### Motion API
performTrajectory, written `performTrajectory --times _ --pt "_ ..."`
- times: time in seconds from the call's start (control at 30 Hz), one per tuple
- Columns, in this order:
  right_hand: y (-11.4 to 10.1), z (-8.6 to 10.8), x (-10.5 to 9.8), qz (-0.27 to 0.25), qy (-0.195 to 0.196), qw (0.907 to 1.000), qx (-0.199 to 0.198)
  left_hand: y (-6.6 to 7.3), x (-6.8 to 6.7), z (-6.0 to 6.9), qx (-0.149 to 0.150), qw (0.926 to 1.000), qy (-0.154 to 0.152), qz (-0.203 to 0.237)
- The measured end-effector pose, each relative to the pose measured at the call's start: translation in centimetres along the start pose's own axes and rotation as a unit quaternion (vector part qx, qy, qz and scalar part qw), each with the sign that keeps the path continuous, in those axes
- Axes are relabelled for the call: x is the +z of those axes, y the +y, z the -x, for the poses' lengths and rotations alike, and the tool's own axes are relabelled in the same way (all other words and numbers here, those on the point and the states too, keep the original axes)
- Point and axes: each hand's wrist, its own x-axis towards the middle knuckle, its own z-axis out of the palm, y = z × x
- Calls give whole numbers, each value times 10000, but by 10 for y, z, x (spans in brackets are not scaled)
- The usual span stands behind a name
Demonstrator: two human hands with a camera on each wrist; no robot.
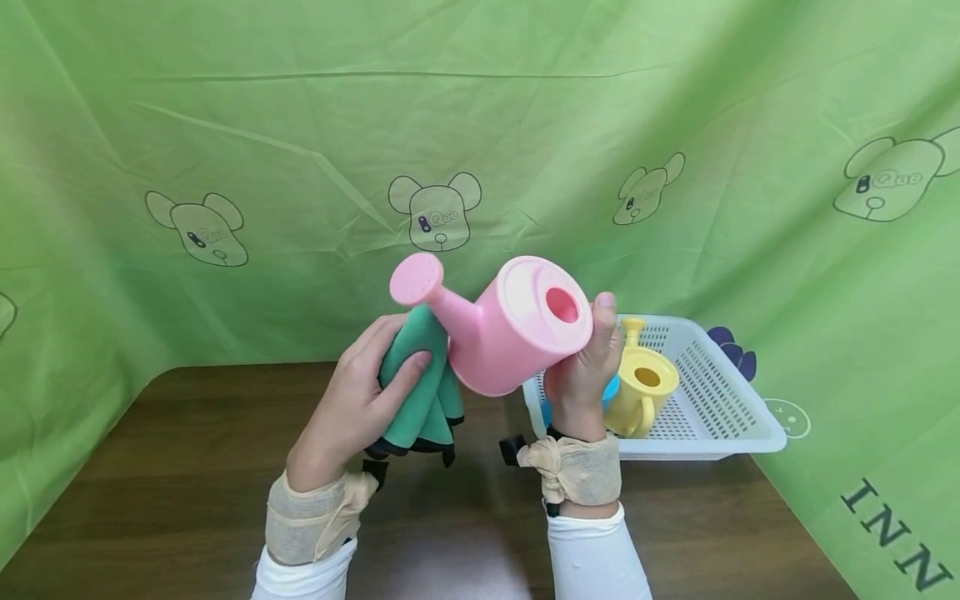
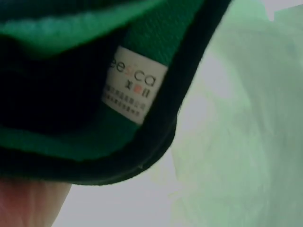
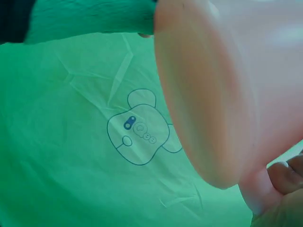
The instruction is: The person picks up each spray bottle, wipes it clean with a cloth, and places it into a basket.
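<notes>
A pink watering can (image 1: pixel 491 333) is held up above the table, tilted with its sprinkler head to the left. My right hand (image 1: pixel 588 367) grips it by the handle on its right side; in the right wrist view the fingers (image 3: pixel 289 175) wrap that handle. Folded in my left hand (image 1: pixel 363 396) is a green cloth (image 1: pixel 416 387) with black edging, pressed against the can near the base of the spout. In the left wrist view a white printed label (image 2: pixel 135 85) shows inside the cloth's fold. The left fingertips are hidden behind the cloth.
To the right stands a white plastic basket (image 1: pixel 720 442) holding a yellow watering can (image 1: pixel 648 387) and a blue item (image 1: pixel 611 390) partly hidden by my right hand. Dark purple shapes (image 1: pixel 731 350) show behind the basket. Green printed fabric (image 1: pixel 300 167) hangs behind the brown wooden table (image 1: pixel 187 483).
</notes>
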Motion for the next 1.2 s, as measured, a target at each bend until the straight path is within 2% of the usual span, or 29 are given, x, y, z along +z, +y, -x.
performTrajectory --times 0.07,0.2,0.3,0.43,0.63,0.77,0.97,1.07,1.2 --pt "0 0 1 -39 204 9998 35 1 3 -1 70 10000 6 -41" --pt "0 1 0 189 486 9985 193 3 11 -2 274 9988 -295 -278" --pt "-1 1 -3 407 603 9968 328 3 16 -1 224 9974 -473 -490" --pt "-4 -2 -7 285 606 9970 397 2 18 -1 146 9970 -290 -701" --pt "-7 -3 -7 226 133 9993 266 3 18 -3 176 9966 184 -789" --pt "-6 -2 -7 268 -6 9994 234 1 20 -3 -208 9931 477 -1047" --pt "-7 -2 -8 98 185 9996 207 -5 15 -2 -1137 9820 510 -1418" --pt "-8 -2 -8 204 154 9995 158 -8 11 -3 -1273 9805 616 -1367" --pt "-9 -3 -9 493 163 9984 203 -9 7 -3 -1238 9803 889 -1258"
